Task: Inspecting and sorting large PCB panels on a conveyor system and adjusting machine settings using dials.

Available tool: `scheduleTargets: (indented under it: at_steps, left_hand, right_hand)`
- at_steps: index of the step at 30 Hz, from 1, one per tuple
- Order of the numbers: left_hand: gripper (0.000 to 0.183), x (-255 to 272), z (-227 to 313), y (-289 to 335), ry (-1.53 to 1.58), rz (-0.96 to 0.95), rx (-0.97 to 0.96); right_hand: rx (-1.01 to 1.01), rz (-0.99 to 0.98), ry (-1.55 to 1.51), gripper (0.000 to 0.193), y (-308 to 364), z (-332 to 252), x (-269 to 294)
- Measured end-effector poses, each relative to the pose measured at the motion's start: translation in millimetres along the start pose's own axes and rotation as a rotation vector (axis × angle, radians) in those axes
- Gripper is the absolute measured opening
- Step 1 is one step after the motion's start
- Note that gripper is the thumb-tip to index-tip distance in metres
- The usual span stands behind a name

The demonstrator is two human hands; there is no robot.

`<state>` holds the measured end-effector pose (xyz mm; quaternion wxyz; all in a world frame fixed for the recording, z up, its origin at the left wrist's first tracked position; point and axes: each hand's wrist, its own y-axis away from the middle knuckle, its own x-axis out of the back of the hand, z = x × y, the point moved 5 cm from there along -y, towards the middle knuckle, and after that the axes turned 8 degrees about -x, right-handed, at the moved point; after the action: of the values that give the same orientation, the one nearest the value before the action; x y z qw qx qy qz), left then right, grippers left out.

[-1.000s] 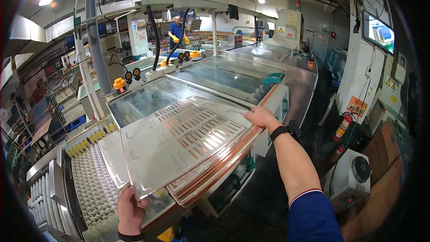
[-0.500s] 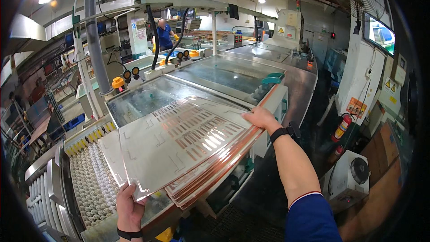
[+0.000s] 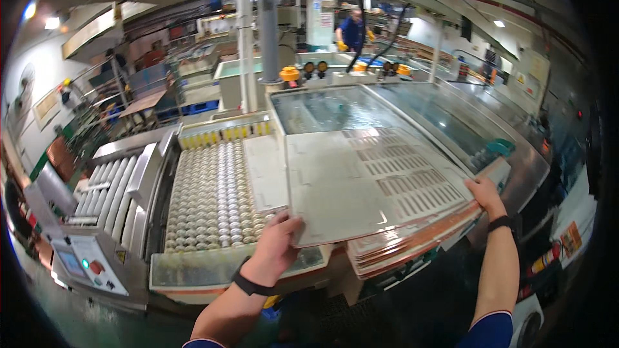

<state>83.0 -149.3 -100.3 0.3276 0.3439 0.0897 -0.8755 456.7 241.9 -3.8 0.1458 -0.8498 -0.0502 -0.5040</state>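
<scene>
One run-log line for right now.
left hand: gripping top panel near-left corner; right hand: at its right corner; stack: underneath; roller conveyor: beside

I can see a yellow warning triangle on the steel control panel, another triangle on the pale cabinet and an orange notice at far right, all lettering too blurred for me to read.

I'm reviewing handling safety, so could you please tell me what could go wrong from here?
The top panel overhangs the stack toward the left hand, so it might flex or slip. Its left edge lies close to the pale panel on the rollers, so the two could rub. The bare right hand at its right corner might get scraped.
</scene>
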Motion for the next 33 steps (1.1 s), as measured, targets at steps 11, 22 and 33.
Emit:
scheduleTargets:
  at_steps: [11, 22, 33]
  left_hand:
    - [0.038, 76, 74, 8, 0.002, 0.108, -0.095]
    - [0.035, 256, 208, 34, -0.136, 0.269, -0.325]
    - [0.02, 450, 195, 6, -0.767, 0.58, -0.08]
  right_hand:
    - [-0.023, -0.028, 0.01, 0.057, -11, 17, -13]
    - [-0.059, -0.004, 0.03, 0.05, -8, 4, -3]
    - [0.001, 0.001, -0.052, 0.051, -2, -4, -4]
